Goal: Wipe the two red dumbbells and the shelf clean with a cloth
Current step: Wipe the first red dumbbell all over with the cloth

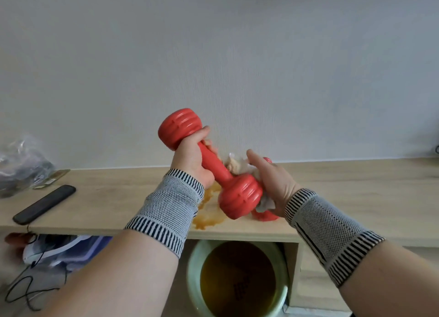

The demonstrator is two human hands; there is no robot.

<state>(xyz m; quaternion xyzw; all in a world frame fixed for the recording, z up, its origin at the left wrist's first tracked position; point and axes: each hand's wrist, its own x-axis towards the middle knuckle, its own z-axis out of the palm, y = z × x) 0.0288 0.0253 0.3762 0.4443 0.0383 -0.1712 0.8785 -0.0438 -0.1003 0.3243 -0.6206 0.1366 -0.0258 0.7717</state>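
My left hand point(193, 158) grips the handle of a red dumbbell point(240, 195), held tilted above the wooden shelf point(344, 198). My right hand point(270, 181) holds a crumpled, stained whitish cloth point(234, 165) against the handle and the lower head. The second red dumbbell point(264, 215) lies on the shelf behind my right hand, mostly hidden. A brownish-yellow stain point(209, 218) spreads on the shelf below the lifted dumbbell.
A black remote-like bar point(45, 203) and a clear plastic bag point(22, 164) sit on the shelf's left. Below the shelf stand a green basin with brownish liquid point(237, 278), a shoe point(54, 247) and a black cable point(26, 285).
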